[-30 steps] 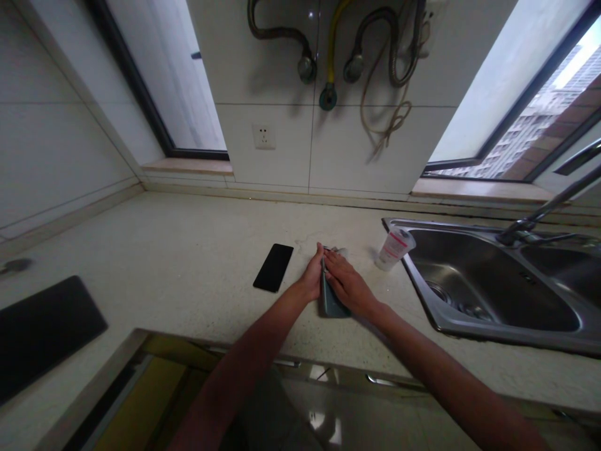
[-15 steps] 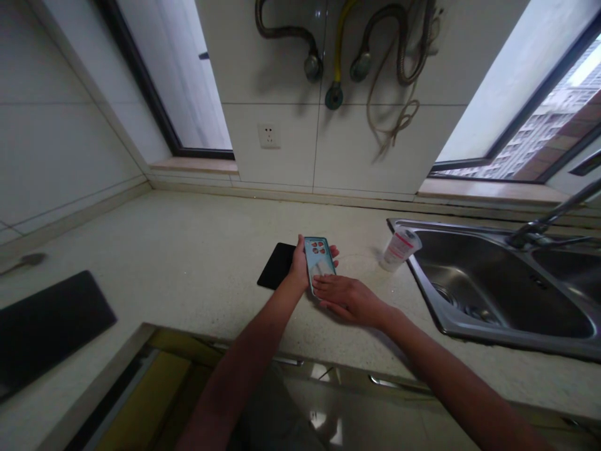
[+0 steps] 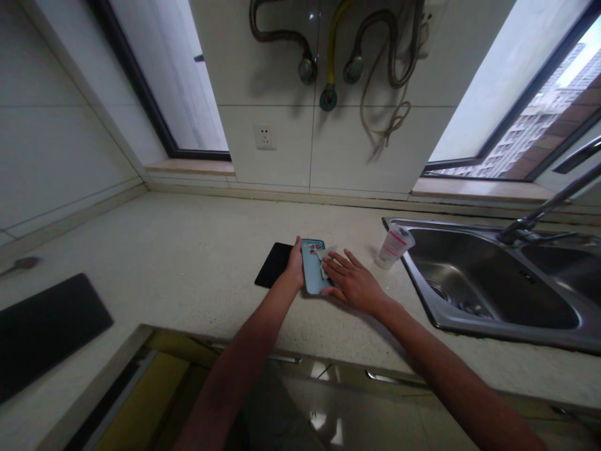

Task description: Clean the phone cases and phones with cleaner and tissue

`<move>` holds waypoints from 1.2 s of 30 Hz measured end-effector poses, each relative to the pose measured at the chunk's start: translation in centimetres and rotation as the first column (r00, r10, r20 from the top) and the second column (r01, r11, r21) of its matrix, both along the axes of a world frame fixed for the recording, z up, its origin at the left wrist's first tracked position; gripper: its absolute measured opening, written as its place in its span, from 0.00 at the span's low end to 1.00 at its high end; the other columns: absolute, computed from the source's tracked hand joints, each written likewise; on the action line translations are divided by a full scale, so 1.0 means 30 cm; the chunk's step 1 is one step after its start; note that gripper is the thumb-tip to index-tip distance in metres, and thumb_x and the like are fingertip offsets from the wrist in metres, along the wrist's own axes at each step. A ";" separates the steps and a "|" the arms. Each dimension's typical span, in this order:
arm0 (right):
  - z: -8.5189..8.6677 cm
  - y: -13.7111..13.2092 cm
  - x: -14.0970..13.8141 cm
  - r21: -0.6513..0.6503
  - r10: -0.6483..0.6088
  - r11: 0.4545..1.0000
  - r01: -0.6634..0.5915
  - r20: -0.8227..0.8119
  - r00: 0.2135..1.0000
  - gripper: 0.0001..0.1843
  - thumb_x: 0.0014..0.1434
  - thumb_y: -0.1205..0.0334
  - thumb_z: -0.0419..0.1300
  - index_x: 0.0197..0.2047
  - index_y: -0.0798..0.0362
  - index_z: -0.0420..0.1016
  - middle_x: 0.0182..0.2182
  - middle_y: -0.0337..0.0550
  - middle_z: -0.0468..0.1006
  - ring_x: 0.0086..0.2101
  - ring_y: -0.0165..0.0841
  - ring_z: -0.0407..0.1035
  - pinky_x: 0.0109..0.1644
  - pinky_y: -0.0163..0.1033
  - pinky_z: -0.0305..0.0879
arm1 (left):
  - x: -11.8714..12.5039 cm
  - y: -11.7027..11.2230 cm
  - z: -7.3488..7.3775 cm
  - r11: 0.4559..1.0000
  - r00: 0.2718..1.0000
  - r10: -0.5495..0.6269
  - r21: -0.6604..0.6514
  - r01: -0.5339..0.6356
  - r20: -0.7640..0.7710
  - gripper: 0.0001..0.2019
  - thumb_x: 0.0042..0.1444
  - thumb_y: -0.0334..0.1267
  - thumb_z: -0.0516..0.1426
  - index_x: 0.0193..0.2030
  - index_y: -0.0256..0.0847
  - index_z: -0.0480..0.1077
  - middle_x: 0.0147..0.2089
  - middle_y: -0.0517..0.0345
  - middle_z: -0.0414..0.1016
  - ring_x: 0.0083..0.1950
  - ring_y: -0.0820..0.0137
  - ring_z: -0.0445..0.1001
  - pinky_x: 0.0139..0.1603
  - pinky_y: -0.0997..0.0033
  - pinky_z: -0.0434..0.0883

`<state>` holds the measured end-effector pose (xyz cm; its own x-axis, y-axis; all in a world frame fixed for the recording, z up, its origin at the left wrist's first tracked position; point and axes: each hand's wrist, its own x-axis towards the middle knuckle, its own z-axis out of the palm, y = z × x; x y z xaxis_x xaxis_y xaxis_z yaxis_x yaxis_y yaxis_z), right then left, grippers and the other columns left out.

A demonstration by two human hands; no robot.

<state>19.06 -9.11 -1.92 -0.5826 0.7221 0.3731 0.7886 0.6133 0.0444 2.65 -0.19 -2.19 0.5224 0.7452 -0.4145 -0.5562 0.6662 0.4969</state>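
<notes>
My left hand (image 3: 295,266) grips a light blue phone case (image 3: 312,275) by its left edge, with the thumb along the side. Skin tones show through the round camera holes near its top. Over the case's upper right part, my right hand (image 3: 352,279) presses a crumpled white tissue (image 3: 325,255) with its fingers laid out together. The thumb of that hand rests low by the case's lower right corner. Partly behind my left hand, a flat black rectangle (image 3: 271,266) lies on the counter; its right end is hidden.
A clear plastic cup with red print (image 3: 393,247) stands tilted-looking beside the steel sink (image 3: 434,313) on the right. On the left lie a large black panel (image 3: 51,335) and a spoon-like utensil (image 3: 25,263). The pale counter (image 3: 188,269) ends above an open yellow drawer (image 3: 141,394).
My right hand has slid up and to the right over the case, carrying the tissue from its middle toward the camera holes. My left hand keeps its hold. The view has shifted slightly.
</notes>
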 end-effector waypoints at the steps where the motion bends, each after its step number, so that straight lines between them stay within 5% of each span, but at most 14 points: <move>1: -0.012 0.010 0.002 -0.016 -0.038 0.999 0.038 -0.003 0.999 0.35 0.66 0.42 0.53 0.64 0.61 0.69 0.62 0.60 0.68 0.65 0.51 0.57 0.71 0.62 0.45 | 0.010 -0.005 -0.002 1.000 1.000 -0.017 -0.001 0.017 -0.013 0.33 0.65 0.61 0.42 0.44 0.31 0.74 0.32 0.43 0.79 0.31 0.58 0.78 0.40 0.59 0.74; 6: -0.064 0.063 0.027 -0.107 -0.182 0.979 0.172 -0.094 0.979 0.41 0.67 0.39 0.46 0.71 0.61 0.55 0.68 0.62 0.56 0.70 0.50 0.45 0.71 0.63 0.43 | 0.052 -0.046 -0.006 0.990 0.990 -0.139 0.009 0.139 0.004 0.28 0.65 0.58 0.46 0.44 0.33 0.75 0.33 0.46 0.80 0.31 0.61 0.78 0.40 0.62 0.74; 11: -0.077 0.080 0.032 -0.185 -0.143 0.977 0.105 -0.205 0.968 0.41 0.67 0.40 0.47 0.72 0.62 0.53 0.70 0.63 0.52 0.70 0.49 0.42 0.71 0.62 0.46 | 0.062 -0.068 0.003 0.987 0.987 -0.158 0.018 0.159 -0.041 0.29 0.65 0.59 0.46 0.43 0.35 0.76 0.34 0.47 0.80 0.31 0.62 0.79 0.39 0.63 0.75; 17: -0.091 0.081 0.022 -0.144 -0.053 0.990 -0.001 -0.372 0.927 0.32 0.69 0.64 0.46 0.74 0.51 0.48 0.71 0.49 0.50 0.70 0.39 0.42 0.72 0.56 0.50 | 0.079 -0.081 -0.002 0.974 0.970 -0.226 -0.002 0.227 -0.087 0.29 0.63 0.61 0.48 0.47 0.36 0.75 0.36 0.47 0.81 0.37 0.60 0.80 0.43 0.61 0.75; 22: -0.089 0.079 0.043 -0.082 -0.023 0.996 -0.015 -0.442 0.897 0.34 0.63 0.75 0.47 0.70 0.47 0.59 0.68 0.46 0.60 0.67 0.38 0.55 0.69 0.54 0.57 | 0.087 -0.089 -0.008 0.969 0.967 -0.244 0.019 0.246 -0.071 0.30 0.63 0.62 0.47 0.45 0.36 0.75 0.34 0.47 0.80 0.38 0.60 0.80 0.42 0.62 0.75; 28: -0.050 0.047 0.018 0.009 0.049 0.999 -0.054 -0.573 0.818 0.24 0.66 0.70 0.51 0.64 0.48 0.69 0.63 0.50 0.68 0.61 0.39 0.66 0.64 0.52 0.67 | 0.086 -0.103 0.013 0.968 0.967 -0.249 -0.027 0.248 -0.053 0.29 0.61 0.63 0.49 0.40 0.37 0.76 0.31 0.46 0.79 0.34 0.59 0.80 0.38 0.62 0.75; 36: -0.023 0.033 -0.017 -0.128 -0.005 0.980 -0.155 -0.786 0.618 0.15 0.65 0.60 0.58 0.53 0.46 0.79 0.55 0.46 0.78 0.55 0.39 0.73 0.62 0.52 0.67 | 0.080 -0.095 0.012 0.974 0.974 -0.225 -0.009 0.225 0.028 0.29 0.62 0.62 0.49 0.38 0.35 0.75 0.30 0.45 0.79 0.32 0.60 0.80 0.37 0.61 0.75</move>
